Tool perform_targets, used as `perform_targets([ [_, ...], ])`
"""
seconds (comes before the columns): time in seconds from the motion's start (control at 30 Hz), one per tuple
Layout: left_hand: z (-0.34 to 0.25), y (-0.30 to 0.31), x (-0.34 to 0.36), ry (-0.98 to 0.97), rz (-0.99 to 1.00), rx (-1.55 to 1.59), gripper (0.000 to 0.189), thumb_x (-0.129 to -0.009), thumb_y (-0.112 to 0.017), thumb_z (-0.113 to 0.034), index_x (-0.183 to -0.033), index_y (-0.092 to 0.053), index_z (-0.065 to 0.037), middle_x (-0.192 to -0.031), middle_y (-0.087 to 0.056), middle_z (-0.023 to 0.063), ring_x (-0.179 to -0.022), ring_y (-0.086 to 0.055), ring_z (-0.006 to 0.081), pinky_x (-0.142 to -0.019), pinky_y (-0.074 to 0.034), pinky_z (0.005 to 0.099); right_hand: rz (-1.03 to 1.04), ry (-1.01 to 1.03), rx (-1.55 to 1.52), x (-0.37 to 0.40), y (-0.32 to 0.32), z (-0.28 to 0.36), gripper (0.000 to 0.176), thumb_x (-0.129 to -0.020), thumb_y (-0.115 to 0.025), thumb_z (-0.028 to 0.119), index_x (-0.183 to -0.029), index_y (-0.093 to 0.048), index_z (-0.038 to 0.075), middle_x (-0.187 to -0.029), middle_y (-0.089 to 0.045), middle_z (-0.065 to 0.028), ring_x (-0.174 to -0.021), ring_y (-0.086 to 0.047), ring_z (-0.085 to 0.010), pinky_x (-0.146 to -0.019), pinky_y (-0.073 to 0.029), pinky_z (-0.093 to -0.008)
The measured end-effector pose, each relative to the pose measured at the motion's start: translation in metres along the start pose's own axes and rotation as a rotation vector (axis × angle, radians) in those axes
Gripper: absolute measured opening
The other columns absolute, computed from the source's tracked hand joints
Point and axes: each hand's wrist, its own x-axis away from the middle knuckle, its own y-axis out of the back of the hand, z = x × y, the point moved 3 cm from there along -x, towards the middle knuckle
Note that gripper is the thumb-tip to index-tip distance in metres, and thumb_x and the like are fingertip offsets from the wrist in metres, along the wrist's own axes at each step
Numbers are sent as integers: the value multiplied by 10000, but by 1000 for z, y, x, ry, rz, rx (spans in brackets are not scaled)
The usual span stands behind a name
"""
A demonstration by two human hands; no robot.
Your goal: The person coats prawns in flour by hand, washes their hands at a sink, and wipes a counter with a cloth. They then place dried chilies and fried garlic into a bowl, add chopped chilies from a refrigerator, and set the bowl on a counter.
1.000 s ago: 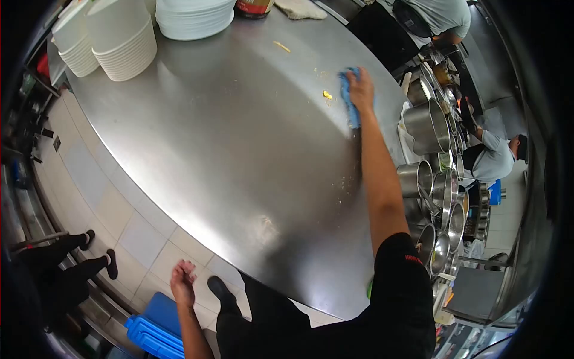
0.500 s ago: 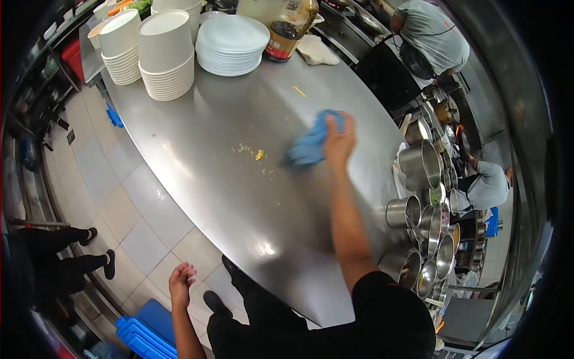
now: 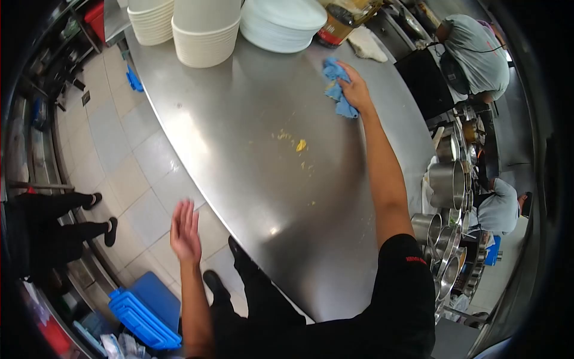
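Note:
My right hand (image 3: 356, 90) is closed around a crumpled blue cloth (image 3: 336, 87) on the far part of the steel table (image 3: 257, 113), close to the plates and the jar. Yellow food scraps (image 3: 301, 145) and small pale crumbs lie scattered mid-table, nearer to me than the cloth. Off the table's left edge, my left hand (image 3: 186, 233) hangs in the air above the floor, palm showing and fingers stretched out. Nothing is in it.
Stacked white bowls (image 3: 206, 42) and plates (image 3: 281, 24) stand at the far end, beside a jar (image 3: 338, 27) and a white cloth (image 3: 366, 45). Metal pots (image 3: 446, 185) line the right side. Two co-workers in grey shirts (image 3: 475, 51) are beyond. A blue bin (image 3: 146, 311) stands at lower left.
My right hand has carried the blue cloth farther up the table, towards the jar. My left hand has risen and its fingers have straightened. The whole view has shifted.

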Motion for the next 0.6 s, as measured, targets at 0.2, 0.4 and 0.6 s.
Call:
perform_targets([
  [0.2, 8, -95, -17, -181, 27, 177, 536, -955, -232, -324, -1352, -259, 36, -1413, -273, 178, -1330, -222, 261, -1094, -181, 376, 194, 107, -230, 105, -28, 140, 487, -659, -595, -89, -1110, -571, 92, -1187, -547, -112, -1168, -457, -282, -1019, -321, -371],
  [0.4, 16, -114, 15, -211, -34, 264, 532, -950, -235, -317, -1333, -291, 47, -1404, -292, 162, -1310, -254, 259, -1082, -196, 369, 73, 98, -199, 170, -72, 269, 460, -641, -537, -98, -1069, -586, 65, -1164, -548, -110, -1137, -476, -302, -1015, -312, -391],
  [0.6, 19, -77, 15, 16, -161, 345, 462, -931, -276, -233, -1277, -354, 64, -1346, -361, 204, -1261, -350, 279, -1026, -322, 385, -104, -26, -370, 192, -93, 350, 477, -673, -531, -84, -1130, -538, 50, -1138, -547, -162, -1096, -502, -308, -953, -369, -358],
])
